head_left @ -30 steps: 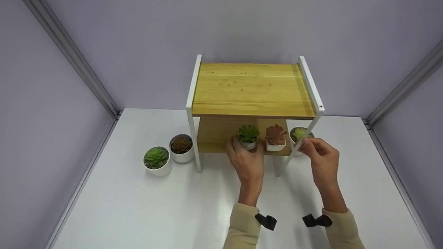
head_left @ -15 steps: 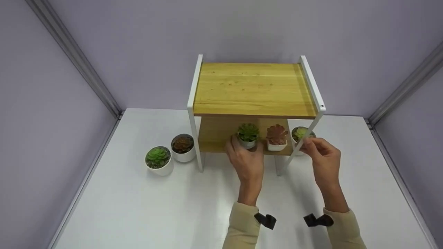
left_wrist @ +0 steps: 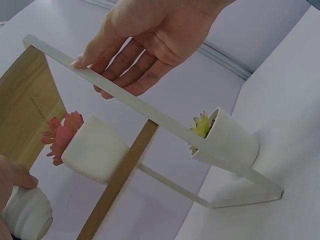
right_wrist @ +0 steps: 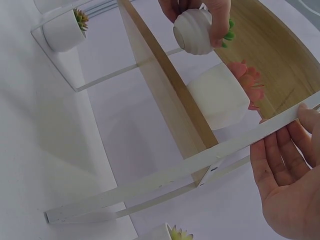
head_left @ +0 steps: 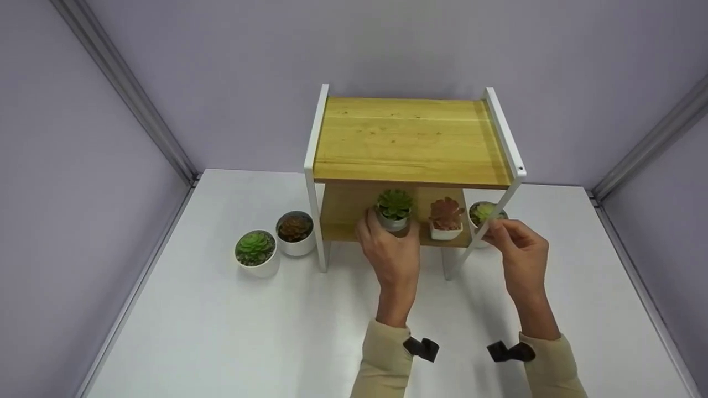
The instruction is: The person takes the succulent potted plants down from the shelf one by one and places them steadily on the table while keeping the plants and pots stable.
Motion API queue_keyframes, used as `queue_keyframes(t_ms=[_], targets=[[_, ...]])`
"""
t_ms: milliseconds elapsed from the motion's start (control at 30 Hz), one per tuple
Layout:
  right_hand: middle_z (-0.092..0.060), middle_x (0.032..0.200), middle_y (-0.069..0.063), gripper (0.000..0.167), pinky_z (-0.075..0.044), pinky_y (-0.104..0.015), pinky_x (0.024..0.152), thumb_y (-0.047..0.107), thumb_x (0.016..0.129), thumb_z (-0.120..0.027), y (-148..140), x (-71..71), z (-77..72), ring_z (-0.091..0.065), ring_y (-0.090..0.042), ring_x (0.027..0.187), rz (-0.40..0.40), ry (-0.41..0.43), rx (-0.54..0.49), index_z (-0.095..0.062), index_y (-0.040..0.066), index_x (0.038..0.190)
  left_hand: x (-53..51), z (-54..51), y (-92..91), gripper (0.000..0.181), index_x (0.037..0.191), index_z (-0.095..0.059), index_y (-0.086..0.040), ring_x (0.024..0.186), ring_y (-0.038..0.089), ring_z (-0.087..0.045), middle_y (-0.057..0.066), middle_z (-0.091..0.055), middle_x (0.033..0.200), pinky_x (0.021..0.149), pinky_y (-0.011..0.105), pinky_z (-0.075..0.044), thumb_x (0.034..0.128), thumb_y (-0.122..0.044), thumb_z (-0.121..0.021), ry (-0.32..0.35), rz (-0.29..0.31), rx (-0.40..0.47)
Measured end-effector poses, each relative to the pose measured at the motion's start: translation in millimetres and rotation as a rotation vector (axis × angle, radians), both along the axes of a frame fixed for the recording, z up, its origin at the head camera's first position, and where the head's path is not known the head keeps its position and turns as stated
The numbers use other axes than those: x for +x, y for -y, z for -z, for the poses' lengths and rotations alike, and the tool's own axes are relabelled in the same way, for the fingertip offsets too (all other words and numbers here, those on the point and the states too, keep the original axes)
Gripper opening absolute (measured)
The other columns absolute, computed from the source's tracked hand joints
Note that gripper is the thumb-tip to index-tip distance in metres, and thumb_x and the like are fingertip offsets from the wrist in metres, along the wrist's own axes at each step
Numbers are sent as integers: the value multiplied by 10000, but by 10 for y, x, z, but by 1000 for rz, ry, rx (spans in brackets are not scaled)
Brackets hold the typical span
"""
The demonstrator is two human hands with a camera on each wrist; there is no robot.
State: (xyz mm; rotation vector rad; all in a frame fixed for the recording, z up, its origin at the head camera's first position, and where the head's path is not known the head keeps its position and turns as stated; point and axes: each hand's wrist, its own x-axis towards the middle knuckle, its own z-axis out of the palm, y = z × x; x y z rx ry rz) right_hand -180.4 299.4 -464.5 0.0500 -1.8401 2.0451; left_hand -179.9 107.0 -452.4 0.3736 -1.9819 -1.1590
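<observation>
A green succulent [head_left: 395, 203] in a small ribbed white pot [right_wrist: 194, 31] is gripped by my left hand [head_left: 391, 254] at the lower shelf, and the right wrist view shows the pot clear of the board. My right hand [head_left: 522, 257] pinches the front right post of the white shelf frame [right_wrist: 270, 126], thumb on one side and fingers on the other. To the right of the green plant, a red succulent [head_left: 446, 213] in a squarish white pot [left_wrist: 95, 150] stands on the lower shelf board [head_left: 338, 232].
The wooden top board [head_left: 412, 141] lies above the lower shelf. Left of the frame stand a brown succulent pot [head_left: 297, 246] and a bright green one [head_left: 263, 267] on the white table [head_left: 249, 342]. A yellow-green plant [left_wrist: 202, 125] stands outside the right post.
My left hand and the green plant have moved slightly up and left relative to the shelf. The right hand keeps its hold on the post. The whole head view has shifted a little.
</observation>
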Motion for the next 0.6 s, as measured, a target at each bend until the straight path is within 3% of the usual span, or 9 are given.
queue_keyframes(t_ms=[600], targets=[[-775,921,-72,278,-642,-297,865,51,1011,-684,7,-6,22,-779,-151,867,-1,2,-22,-677,-214,1093,157,-214,214,676,1314,-613,36,1207,325,-627,190,-632,1276,978,513,-600,767,-172,-951,-7,10,79]])
